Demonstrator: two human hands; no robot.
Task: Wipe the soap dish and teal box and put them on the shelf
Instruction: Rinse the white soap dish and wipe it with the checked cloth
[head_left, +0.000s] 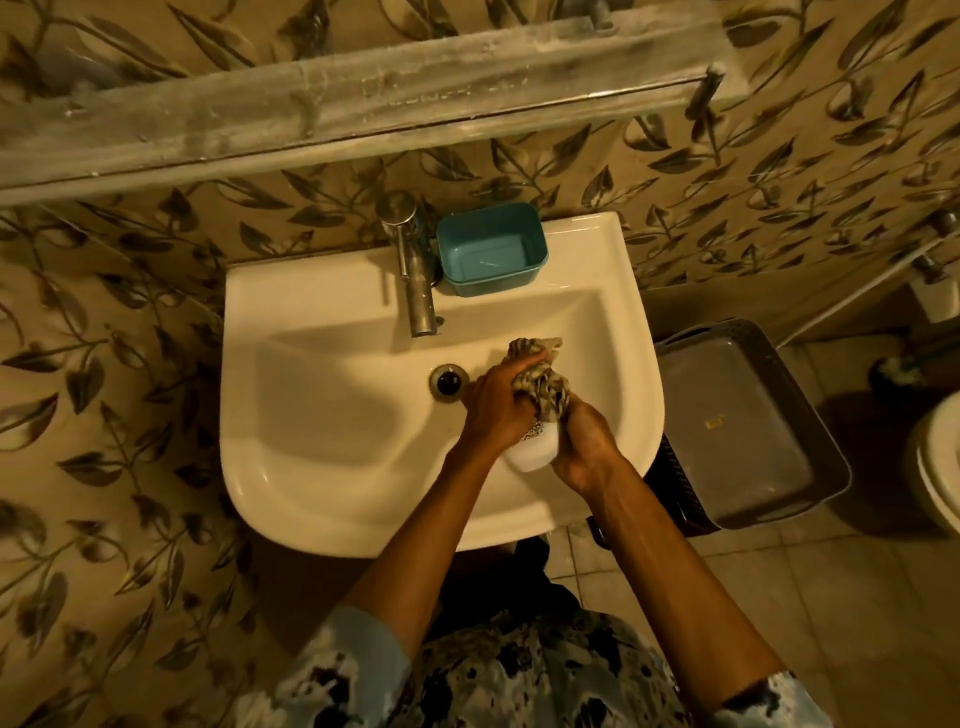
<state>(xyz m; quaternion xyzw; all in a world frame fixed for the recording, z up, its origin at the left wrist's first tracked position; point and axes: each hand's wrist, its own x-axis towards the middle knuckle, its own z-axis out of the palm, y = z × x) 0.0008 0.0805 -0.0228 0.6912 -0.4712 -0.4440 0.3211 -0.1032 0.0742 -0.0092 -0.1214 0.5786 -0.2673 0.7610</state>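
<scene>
Over the right side of the white sink (311, 291), both my hands meet around a white soap dish (532, 453) and a patterned cloth (540, 387). My left hand (493, 410) grips the cloth bunched against the dish. My right hand (587, 441) clasps the dish from the right. Most of the dish is hidden by my fingers and the cloth. The teal box (491, 249) stands open and empty on the sink's back ledge, right of the tap. A long dusty shelf (363, 109) runs along the wall above the sink.
A steel tap (413, 270) rises at the sink's back centre, and the drain (448, 382) lies just left of my hands. A grey bin with a lid (748, 421) stands right of the sink. A toilet edge (935, 462) shows at far right.
</scene>
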